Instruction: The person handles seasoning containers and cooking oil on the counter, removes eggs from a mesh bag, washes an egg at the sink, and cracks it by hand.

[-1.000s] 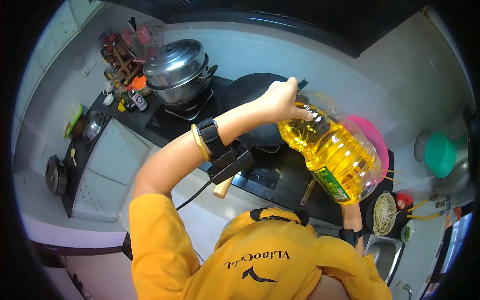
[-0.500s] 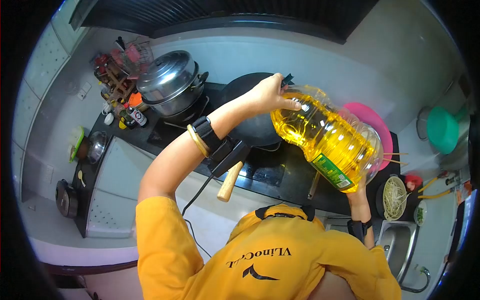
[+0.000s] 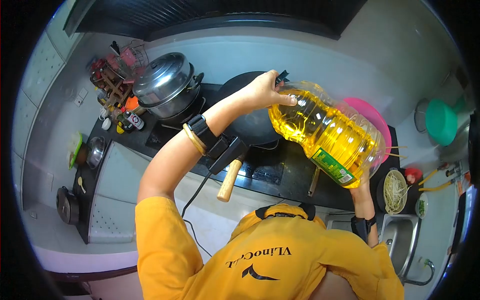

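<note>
A big clear bottle of yellow cooking oil (image 3: pixel 335 140) with a green label is tipped on its side, its neck end toward the wok (image 3: pixel 255 127). My left hand (image 3: pixel 272 92) is closed round the neck end, thumb along the plastic. Beneath the bottle's base, my right hand (image 3: pixel 362 185) holds it up; its fingers are mostly hidden behind the bottle. The black wok sits on the stove, partly covered by my left arm, with its wooden handle (image 3: pixel 230 182) pointing toward me. No stream of oil can be made out.
A lidded steamer pot (image 3: pixel 167 85) stands left of the wok. Behind the bottle is a pink basin (image 3: pixel 367 112). To the right are a basket of pale shreds (image 3: pixel 395 192), a small bowl of chopped greens (image 3: pixel 422 206) and the sink (image 3: pixel 400 240). Sauce bottles (image 3: pixel 131 119) stand at far left.
The view has shifted slightly. Both hands keep their hold on the oil bottle, which stays tipped over the wok side at nearly the same angle.
</note>
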### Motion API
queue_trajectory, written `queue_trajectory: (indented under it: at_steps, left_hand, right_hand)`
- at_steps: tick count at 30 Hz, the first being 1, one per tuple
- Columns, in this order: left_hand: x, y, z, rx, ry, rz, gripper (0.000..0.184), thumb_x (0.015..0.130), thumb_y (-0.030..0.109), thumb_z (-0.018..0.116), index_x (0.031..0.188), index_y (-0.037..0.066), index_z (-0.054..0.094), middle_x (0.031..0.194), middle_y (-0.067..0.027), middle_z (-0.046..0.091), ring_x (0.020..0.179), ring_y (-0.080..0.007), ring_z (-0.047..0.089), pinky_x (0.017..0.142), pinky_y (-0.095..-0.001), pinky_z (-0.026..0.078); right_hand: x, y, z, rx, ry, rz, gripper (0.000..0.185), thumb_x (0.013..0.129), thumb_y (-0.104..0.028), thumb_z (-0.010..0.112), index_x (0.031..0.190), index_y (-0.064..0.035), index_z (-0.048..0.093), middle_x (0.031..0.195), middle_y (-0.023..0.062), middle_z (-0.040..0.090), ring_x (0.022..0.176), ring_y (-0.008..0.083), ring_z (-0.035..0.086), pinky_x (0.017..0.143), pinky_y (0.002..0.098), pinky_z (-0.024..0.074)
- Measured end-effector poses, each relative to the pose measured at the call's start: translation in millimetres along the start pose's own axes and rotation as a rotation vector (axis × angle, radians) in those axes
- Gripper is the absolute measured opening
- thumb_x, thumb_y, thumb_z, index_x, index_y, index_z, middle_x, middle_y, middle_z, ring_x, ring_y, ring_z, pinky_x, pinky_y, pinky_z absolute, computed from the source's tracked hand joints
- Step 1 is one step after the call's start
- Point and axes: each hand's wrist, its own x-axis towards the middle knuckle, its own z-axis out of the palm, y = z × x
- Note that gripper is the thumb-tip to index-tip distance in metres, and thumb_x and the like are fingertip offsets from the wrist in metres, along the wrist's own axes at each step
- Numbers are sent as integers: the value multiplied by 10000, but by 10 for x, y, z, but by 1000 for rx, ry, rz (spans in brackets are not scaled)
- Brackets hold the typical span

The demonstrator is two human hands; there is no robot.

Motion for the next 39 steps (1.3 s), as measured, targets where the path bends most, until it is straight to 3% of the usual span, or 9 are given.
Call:
queue_trajectory:
  at_steps: [7,17,19,26,28,32,34,39]
  left_hand:
    - [23,-28,-25,-46,-15,-9,654,638,377,774,1004,-71,470,830,-95,516,708,-155,559,561,-242,504]
    - [9,-53,-21,-100,-8,7,647,626,421,775,956,-51,479,742,-60,488,669,-143,555,546,-228,498]
    - [13,-61,-18,-99,-8,14,658,627,430,771,963,-55,478,737,-62,485,674,-148,559,544,-231,502]
    - [13,-72,-12,-90,1,34,688,622,437,771,983,-67,475,749,-71,492,684,-151,563,553,-229,504]
    - [-20,-1,-30,-92,-13,-32,611,638,362,778,977,-57,490,816,-127,518,754,-196,560,598,-243,481]
    - [-35,-5,-29,-106,-5,-40,603,637,353,780,969,-60,490,797,-118,516,732,-185,555,582,-242,475]
    - [-15,-55,-24,-102,-18,20,664,633,429,768,982,-58,480,747,-55,481,677,-136,546,554,-229,495]
    - [-3,-60,-42,-74,-23,0,663,635,422,768,988,-59,479,762,-60,493,683,-136,547,555,-233,495]
  right_hand:
    - [-60,-60,88,45,-27,-21,453,892,-343,470,1228,-44,414,1167,131,525,1032,251,546,854,380,477]
    - [-166,-116,208,84,-87,-63,395,900,-290,467,1205,-41,436,1145,117,542,1004,234,561,832,347,492]
    - [-124,-95,100,-22,-156,-45,559,895,-437,422,1307,-69,335,1281,99,447,1136,227,477,950,369,402]
    - [-140,-107,143,-8,-186,-59,570,902,-433,405,1337,-85,286,1321,96,401,1179,227,435,977,367,373]
    - [-122,-83,96,-35,-172,-56,575,903,-436,400,1346,-93,271,1333,94,385,1192,226,420,987,369,362]
    - [-119,-97,132,0,-173,-40,574,903,-440,397,1345,-95,275,1332,92,386,1190,226,421,988,372,361]
    - [-148,-140,238,41,-154,-32,565,903,-440,396,1326,-77,306,1305,99,418,1162,228,450,969,368,384]
    - [-138,-127,263,52,-108,-22,489,903,-389,421,1266,-66,366,1231,108,472,1089,236,499,907,368,431]
